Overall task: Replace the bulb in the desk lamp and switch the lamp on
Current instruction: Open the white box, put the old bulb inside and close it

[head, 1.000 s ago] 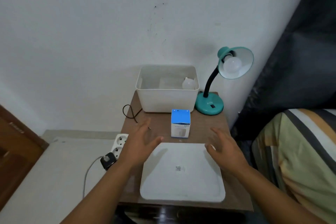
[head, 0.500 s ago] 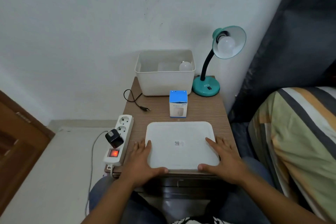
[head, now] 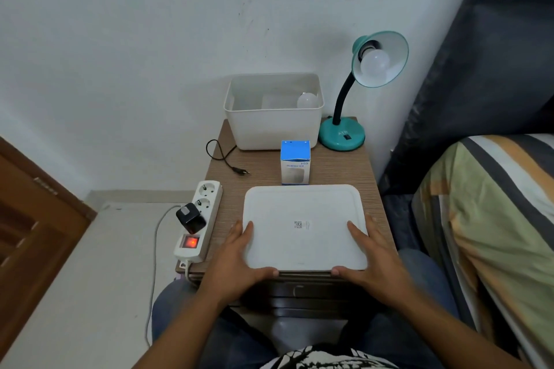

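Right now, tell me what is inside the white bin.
In the white bin, a white bulb lies at the right. A pale shape beside it is too faint to name. The front wall hides the near floor.

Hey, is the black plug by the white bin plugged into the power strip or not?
Unplugged. The black plug lies loose on the table, apart from the power strip, whose two far sockets show empty.

Wood-grain table (head: 353,171) carries a flat white tray (head: 302,237) btw. left hand (head: 236,263) & right hand (head: 374,260). Blue box (head: 295,159) sits just past the fingertips, white bin (head: 272,129) & teal lamp (head: 341,135) beyond. Power strip (head: 207,198) lies left of left hand, loose plug (head: 239,171) ahead of it.
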Motion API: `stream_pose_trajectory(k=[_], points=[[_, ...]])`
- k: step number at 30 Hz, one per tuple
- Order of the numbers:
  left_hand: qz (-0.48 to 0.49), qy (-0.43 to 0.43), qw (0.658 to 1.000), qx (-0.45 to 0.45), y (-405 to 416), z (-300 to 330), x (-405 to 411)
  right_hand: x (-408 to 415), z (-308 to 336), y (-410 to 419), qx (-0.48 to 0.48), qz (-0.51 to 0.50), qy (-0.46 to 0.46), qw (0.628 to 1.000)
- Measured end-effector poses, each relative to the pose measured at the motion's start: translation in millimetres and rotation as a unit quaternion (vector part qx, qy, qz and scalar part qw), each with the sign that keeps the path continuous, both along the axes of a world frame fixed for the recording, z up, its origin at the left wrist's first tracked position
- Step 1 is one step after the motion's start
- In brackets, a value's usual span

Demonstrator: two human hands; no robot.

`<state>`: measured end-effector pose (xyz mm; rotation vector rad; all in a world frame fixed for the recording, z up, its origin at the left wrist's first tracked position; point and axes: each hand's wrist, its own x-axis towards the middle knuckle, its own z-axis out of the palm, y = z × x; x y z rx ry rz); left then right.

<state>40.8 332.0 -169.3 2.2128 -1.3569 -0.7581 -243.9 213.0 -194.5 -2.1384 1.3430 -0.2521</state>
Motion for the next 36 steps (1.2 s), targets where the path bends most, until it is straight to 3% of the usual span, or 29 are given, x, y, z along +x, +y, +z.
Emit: stream_pose_trajectory(k=[16, 19, 36], points=[[0.004, -0.061, 0.988, -0.141, -80.6, 93.0, 49.8, 56.6, 96.5, -91.3, -0.116, 0.014, -0.093, 0.989], [-0.011, -0.095, 0.985, -0.146, -107.2, 107.3, 66.0, 74.5, 107.4, -120.3, -0.118, 0.02, -0.107, 0.987], [-0.002, -0.029, 0.994, -0.108, -244.5, 134.4, 149.4, 162.1, 122.8, -256.9, -0.075, 0.002, -0.058, 0.996]])
